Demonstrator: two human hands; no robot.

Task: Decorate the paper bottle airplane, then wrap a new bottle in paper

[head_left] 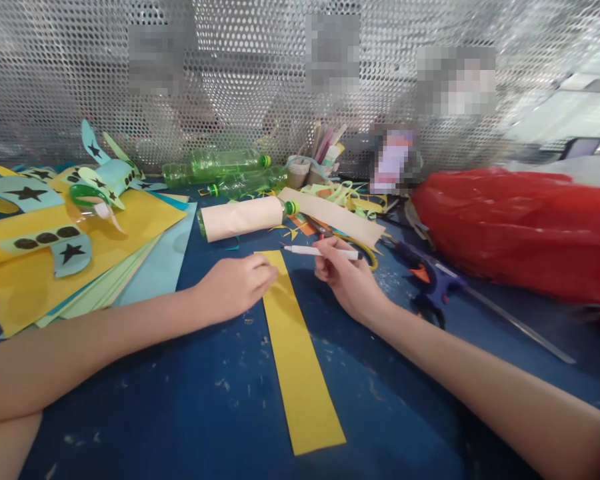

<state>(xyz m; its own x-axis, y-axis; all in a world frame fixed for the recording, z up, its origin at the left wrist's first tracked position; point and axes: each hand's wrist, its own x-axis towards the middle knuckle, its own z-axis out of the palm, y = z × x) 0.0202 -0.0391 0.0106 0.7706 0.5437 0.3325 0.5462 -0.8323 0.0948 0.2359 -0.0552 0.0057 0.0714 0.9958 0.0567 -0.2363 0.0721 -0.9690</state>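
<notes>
A long yellow paper strip (300, 360) lies on the blue table in front of me, running from its far end down to the lower right. Curled fingers of my left hand (237, 287) are on its far left edge, seemingly pinching or pressing it; the fingertips are partly hidden. In my right hand (347, 277) is a slim white marker (300, 250), held almost level. Its tip points left, just above the strip's far end. Behind my hands lies a green bottle wrapped in pale pink paper (245, 219), its green cap to the right.
Decorated bottle planes (40, 230) rest on coloured paper sheets (145, 273) at left. Green bottles (230, 167), a pale paper strip (335, 217), scissors (323, 230) and paper scraps lie behind. At right are a purple glue gun (437, 283) and a red plastic bag (520, 230).
</notes>
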